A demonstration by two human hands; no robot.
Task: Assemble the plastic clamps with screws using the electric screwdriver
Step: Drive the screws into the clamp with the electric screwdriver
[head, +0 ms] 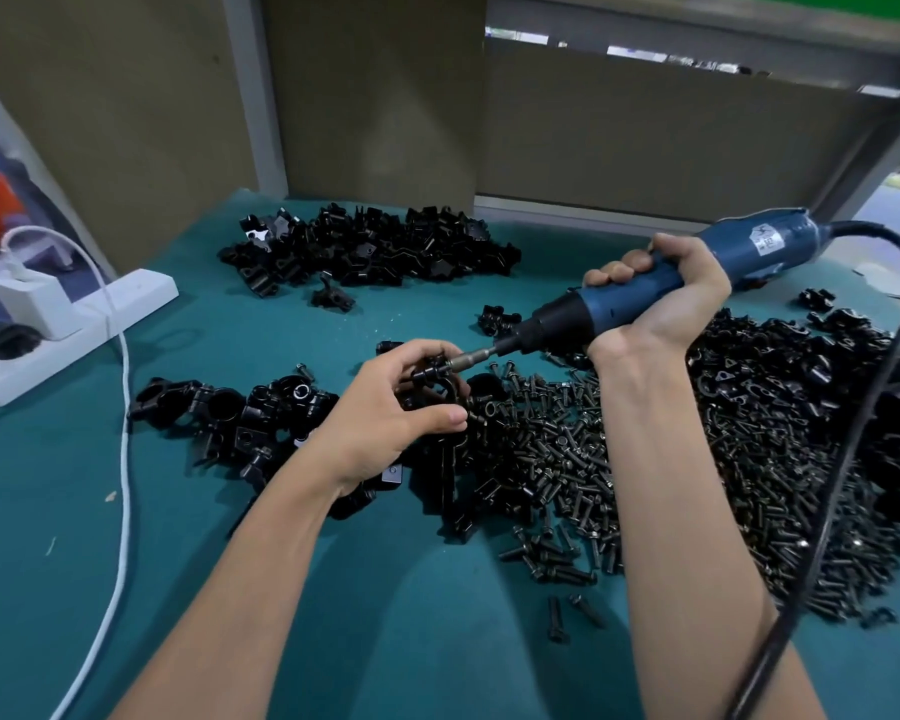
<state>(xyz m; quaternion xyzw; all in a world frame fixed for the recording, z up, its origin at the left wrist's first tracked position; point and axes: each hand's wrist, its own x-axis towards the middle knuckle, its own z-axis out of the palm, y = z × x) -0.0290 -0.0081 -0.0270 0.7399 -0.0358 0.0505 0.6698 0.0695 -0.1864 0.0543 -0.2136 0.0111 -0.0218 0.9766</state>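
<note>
Electric screwdriver [697, 262]: blue body under the fingers of the right hand [661, 298], black collar ahead of them, silver bit [471, 357]. The label [764, 240] behind them is white.

Cable [853, 228]: black.

Clamp [432, 387] between the fingers of the left hand [385, 413]: black.

Screws [567, 459], just right of those fingers: dull black.

Clamp parts [375, 252], beyond the fingers: glossy black.

Table cover [281, 589]: plain teal.

Power strip [74, 324] and cord [125, 449], left of the left fingers: white.

Back panels [375, 96]: olive-brown.

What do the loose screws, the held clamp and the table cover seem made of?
The screws look like dark-finished metal, with faint glints. The clamp is likely black moulded plastic, smooth and slightly glossy. The table cover seems teal fabric or felt: matte, softly wrinkled.
</note>
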